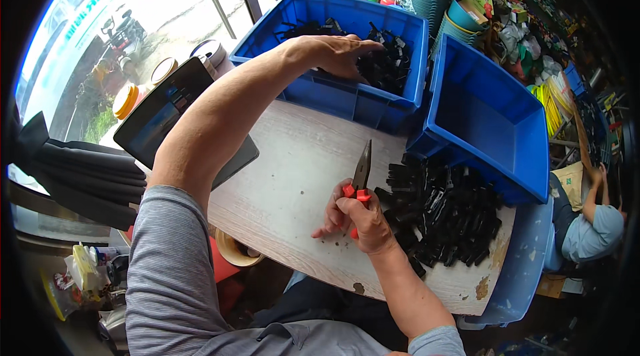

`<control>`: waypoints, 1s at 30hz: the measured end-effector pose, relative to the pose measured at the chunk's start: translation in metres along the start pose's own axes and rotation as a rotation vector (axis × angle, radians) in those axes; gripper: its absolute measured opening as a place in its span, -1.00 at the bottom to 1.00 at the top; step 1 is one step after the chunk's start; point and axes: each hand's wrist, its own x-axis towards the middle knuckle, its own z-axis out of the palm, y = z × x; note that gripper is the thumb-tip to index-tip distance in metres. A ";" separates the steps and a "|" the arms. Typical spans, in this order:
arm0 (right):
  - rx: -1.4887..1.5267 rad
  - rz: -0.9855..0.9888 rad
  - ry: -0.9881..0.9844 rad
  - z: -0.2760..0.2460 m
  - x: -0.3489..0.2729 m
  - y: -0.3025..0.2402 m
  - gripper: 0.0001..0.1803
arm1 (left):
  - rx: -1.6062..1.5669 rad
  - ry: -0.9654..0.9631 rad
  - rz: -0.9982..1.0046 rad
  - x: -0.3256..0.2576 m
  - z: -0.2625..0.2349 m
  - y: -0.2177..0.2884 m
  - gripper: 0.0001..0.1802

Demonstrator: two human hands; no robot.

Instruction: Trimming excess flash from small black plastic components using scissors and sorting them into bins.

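- The right hand (363,221) is closed round red-handled pliers (360,179), tip pointing away, upright and ready beside the work.
- Just right of it lies a pile (443,213) of small black plastic parts on the worn, pale wooden table (293,176), kept within easy reach.
- A dark tablet (175,116) lies at the table's left edge.
- Farther off, the left hand (337,55) reaches into the blue bin (333,99) of similar black parts, fingers curled over them; I cannot tell whether it grips one.
- An empty blue bin (493,123) is tilted beside it.
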 end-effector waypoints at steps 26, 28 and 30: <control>0.134 0.064 -0.063 -0.005 0.005 0.000 -0.83 | 0.141 0.048 0.069 0.032 0.009 0.038 0.07; 0.155 0.067 -0.068 -0.006 0.005 0.002 -0.83 | 0.136 0.109 0.088 0.034 0.010 0.037 -0.04; 0.178 0.058 -0.009 -0.003 0.002 0.000 -0.83 | 0.119 0.143 0.063 0.039 0.011 0.044 -0.14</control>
